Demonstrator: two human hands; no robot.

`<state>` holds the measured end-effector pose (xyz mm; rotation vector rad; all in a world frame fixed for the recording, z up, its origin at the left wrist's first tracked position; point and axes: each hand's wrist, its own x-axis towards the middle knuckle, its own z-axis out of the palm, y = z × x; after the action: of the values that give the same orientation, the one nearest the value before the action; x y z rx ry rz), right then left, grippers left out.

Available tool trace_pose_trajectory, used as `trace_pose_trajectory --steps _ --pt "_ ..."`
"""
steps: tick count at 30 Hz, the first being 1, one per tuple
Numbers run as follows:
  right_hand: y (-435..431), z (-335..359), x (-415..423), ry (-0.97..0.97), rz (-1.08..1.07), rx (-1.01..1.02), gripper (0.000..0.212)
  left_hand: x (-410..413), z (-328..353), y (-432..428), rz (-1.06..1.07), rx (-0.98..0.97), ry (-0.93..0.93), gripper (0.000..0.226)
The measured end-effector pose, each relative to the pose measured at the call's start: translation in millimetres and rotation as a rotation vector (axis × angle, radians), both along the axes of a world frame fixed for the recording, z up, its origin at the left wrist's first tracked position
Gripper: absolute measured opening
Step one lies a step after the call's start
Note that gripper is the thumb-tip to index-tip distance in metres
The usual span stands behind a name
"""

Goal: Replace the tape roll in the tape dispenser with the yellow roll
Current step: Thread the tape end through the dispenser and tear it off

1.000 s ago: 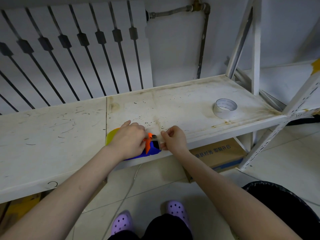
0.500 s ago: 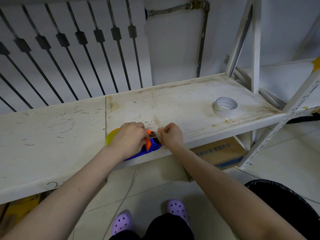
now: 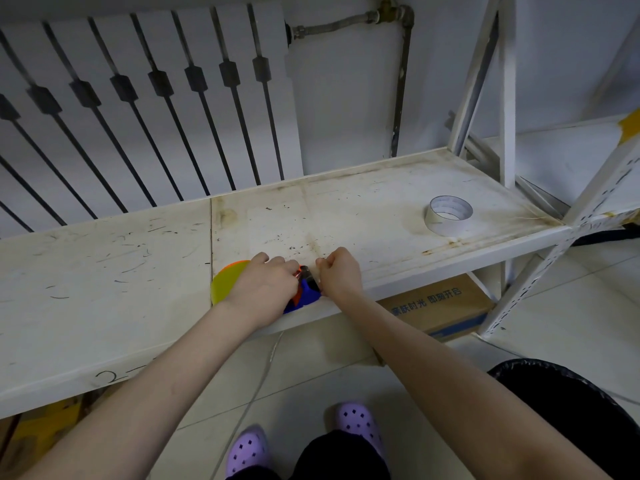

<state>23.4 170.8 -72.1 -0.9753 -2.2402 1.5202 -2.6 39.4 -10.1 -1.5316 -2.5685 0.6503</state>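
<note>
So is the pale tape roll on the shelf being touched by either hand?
No, the pale tape roll lies alone, far from both hands at the tape dispenser.

The cardboard box under the shelf reads "豪肤时光 即刻开启"; the shelf's front edge bears a handwritten "2".

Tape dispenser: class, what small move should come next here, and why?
Probably draw the tape end across the cutter. The left hand holds the tape dispenser with the yellow roll seated; the right hand pinches at its front.
</note>
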Motion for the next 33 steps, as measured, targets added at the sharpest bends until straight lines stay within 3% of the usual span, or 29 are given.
trace_pose_trajectory --steps 6,9,14,17,21,33 --pt "15 -5 17 0.059 0.002 0.059 0.019 -9 5 -12 -0.029 0.32 -0.22 0.025" --pt "16 -7 20 0.061 -0.01 0.023 0.019 -8 10 -6 0.088 0.528 -0.355 0.029" --pt "6 -11 25 0.134 -0.04 -0.08 0.024 -5 17 12 0.269 0.232 -0.309 0.085" --pt "3 -12 31 0.178 -0.075 -0.113 0.022 -5 12 27 0.296 0.102 -0.22 0.07" --pt "-3 -16 42 0.287 -0.1 -0.16 0.015 -6 5 32 0.289 0.123 -0.205 0.053" --pt "-10 6 50 0.403 -0.163 -0.103 0.017 -8 11 16 0.273 0.278 -0.277 0.054"
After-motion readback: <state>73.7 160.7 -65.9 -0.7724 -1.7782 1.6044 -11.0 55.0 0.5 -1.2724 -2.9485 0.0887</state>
